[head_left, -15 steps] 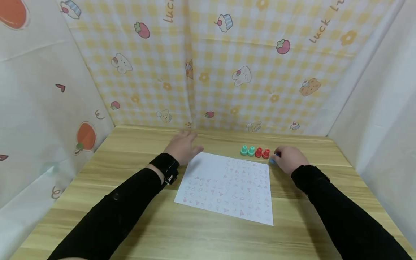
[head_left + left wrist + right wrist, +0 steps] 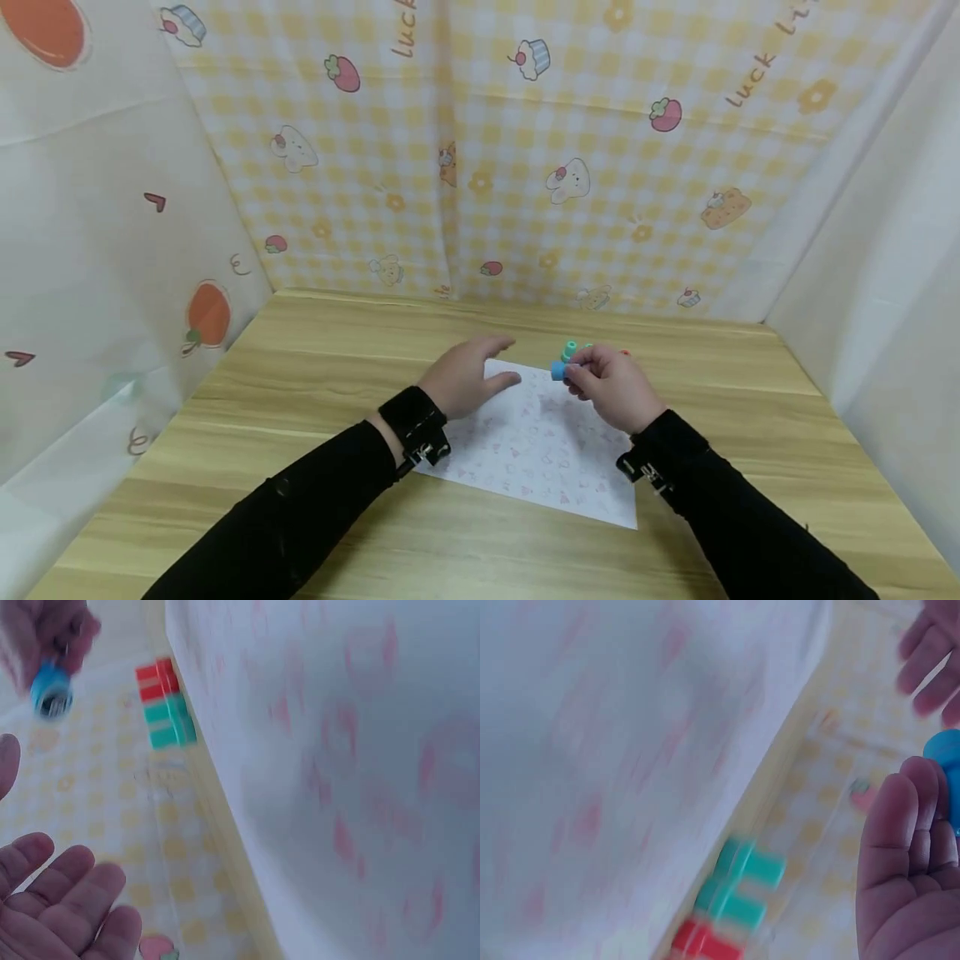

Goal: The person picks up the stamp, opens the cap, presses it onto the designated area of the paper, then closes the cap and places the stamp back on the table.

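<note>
My right hand [image 2: 618, 390] pinches a small blue stamp [image 2: 558, 371] between thumb and fingers, held above the far edge of a white paper sheet [image 2: 540, 454]. In the left wrist view the stamp's round dark end [image 2: 54, 703] faces that camera. My left hand [image 2: 463, 385], fingers extended and thumb apart, hovers over the sheet's far left part, holding nothing. Rows of faint reddish printed shapes cover much of the paper. Behind the right hand stand teal stamps [image 2: 751, 864] and red stamps [image 2: 156, 681], largely hidden in the head view.
The sheet lies on a wood-grain table [image 2: 315, 367]. A yellow checked cloth [image 2: 510, 225] hangs along the back edge, with white cloth [image 2: 870, 250] at both sides. Black bands with small cameras [image 2: 412, 425] are strapped to both wrists.
My right hand has lifted the blue stamp from the right end of the stamp row and carried it left over the paper. My left hand has shifted right and nearer, over the sheet.
</note>
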A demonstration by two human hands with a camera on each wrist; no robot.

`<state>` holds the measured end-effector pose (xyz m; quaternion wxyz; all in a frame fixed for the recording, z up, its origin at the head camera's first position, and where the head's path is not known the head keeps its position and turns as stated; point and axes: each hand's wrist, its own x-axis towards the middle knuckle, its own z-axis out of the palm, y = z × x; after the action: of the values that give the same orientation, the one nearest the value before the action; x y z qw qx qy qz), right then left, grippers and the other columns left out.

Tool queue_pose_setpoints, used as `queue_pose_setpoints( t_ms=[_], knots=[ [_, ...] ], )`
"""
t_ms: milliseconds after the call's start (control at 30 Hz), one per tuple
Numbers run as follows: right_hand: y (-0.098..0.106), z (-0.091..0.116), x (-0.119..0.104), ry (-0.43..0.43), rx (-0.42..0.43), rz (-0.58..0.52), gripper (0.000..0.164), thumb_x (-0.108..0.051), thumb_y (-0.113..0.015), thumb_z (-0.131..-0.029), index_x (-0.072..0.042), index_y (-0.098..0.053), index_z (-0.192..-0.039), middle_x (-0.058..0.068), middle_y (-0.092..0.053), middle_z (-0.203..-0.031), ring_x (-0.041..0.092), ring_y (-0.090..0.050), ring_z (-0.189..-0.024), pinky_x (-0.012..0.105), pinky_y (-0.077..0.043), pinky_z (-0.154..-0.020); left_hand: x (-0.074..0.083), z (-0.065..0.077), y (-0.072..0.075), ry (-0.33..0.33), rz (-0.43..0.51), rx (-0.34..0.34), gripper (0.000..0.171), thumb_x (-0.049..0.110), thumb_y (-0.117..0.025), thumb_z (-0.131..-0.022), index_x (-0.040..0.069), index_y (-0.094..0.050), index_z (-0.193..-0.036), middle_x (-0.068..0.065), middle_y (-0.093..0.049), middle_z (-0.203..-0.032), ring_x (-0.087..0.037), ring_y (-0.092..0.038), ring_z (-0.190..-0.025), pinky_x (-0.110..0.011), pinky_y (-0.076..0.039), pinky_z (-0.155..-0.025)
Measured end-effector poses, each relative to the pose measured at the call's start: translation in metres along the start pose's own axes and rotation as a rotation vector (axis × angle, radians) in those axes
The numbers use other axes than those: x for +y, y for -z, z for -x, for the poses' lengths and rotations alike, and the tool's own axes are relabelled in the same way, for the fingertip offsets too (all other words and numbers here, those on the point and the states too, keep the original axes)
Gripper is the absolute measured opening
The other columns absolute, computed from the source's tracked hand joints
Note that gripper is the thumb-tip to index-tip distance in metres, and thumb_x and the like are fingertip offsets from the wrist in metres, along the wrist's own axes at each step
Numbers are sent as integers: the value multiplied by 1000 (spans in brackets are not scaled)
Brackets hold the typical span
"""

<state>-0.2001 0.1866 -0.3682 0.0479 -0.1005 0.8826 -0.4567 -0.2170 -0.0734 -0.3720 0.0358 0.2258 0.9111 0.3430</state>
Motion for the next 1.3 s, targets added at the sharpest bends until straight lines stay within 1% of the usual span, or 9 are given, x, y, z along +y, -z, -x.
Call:
queue_pose_setpoints(
  t_ms=[100, 200, 300, 367, 467, 633, 833, 1000, 1300],
  knots=[
    [-12, 2, -7, -6, -38, -112, 17, -13, -56, -110, 3, -62, -114, 25, -74, -109, 21, -71, -92, 30, -61, -82, 4, 4, -9, -2, 112, -17, 57, 35, -68, -104, 12, -52, -154, -8, -60, -152, -25, -63, -136, -45, -50, -114],
    [-24, 3, -12, -11, -67, -204, 18, -11, -56, -110, 4, -61, -116, 26, -72, -108, 19, -70, -92, 28, -61, -82, 6, 8, -17, -2, 229, -29, 47, 31, -68, -105, 13, -58, -147, -6, -67, -143, -21, -70, -125, -39, -57, -105],
    [-35, 5, -15, -5, -87, -285, 17, -9, -56, -109, 6, -59, -116, 25, -71, -106, 18, -70, -90, 27, -61, -80, 5, 13, -23, -21, 292, -7, 34, 26, -69, -104, 14, -66, -136, -2, -74, -129, -14, -74, -112, -30, -61, -93],
    [-42, 5, -15, -11, -88, -331, 17, -8, -56, -109, 7, -59, -116, 23, -71, -105, 19, -69, -88, 26, -61, -78, 4, 15, -26, -37, 304, 18, 27, 23, -69, -104, 14, -69, -129, 0, -76, -121, -10, -74, -105, -26, -60, -90],
    [-50, 6, -13, -37, -93, -360, 19, -10, -55, -109, 5, -61, -119, 19, -72, -102, 20, -70, -85, 27, -61, -75, 1, 17, -28, -43, 303, 49, 23, 19, -70, -103, 14, -71, -125, 2, -76, -115, -7, -72, -100, -25, -59, -88],
    [-60, 8, -14, -79, -92, -353, 24, -15, -56, -110, 3, -65, -124, 11, -73, -97, 16, -70, -82, 28, -62, -75, -4, 19, -30, -46, 328, 43, 19, 17, -71, -102, 15, -72, -122, 2, -77, -113, -6, -71, -97, -23, -58, -85],
    [-64, 8, -16, -70, -92, -372, 26, -15, -58, -109, 4, -66, -125, 10, -76, -98, 14, -72, -83, 28, -63, -77, -4, 24, -26, -34, 362, 57, 18, 17, -74, -100, 16, -73, -117, 3, -78, -109, -5, -72, -95, -23, -59, -83],
    [-66, 9, -16, -60, -105, -381, 23, -13, -59, -109, 4, -67, -122, 9, -76, -97, 13, -72, -84, 28, -63, -77, -6, 27, -26, -11, 378, 54, 13, 16, -74, -100, 14, -73, -113, 1, -77, -107, -5, -71, -93, -22, -58, -82],
    [-65, 8, -14, -36, -125, -405, 24, -9, -56, -109, 8, -65, -123, 9, -75, -99, 13, -72, -85, 27, -63, -78, -9, 23, -27, -20, 409, 47, 12, 11, -74, -99, 7, -72, -111, -2, -77, -103, -5, -69, -90, -20, -57, -79]
  ],
)
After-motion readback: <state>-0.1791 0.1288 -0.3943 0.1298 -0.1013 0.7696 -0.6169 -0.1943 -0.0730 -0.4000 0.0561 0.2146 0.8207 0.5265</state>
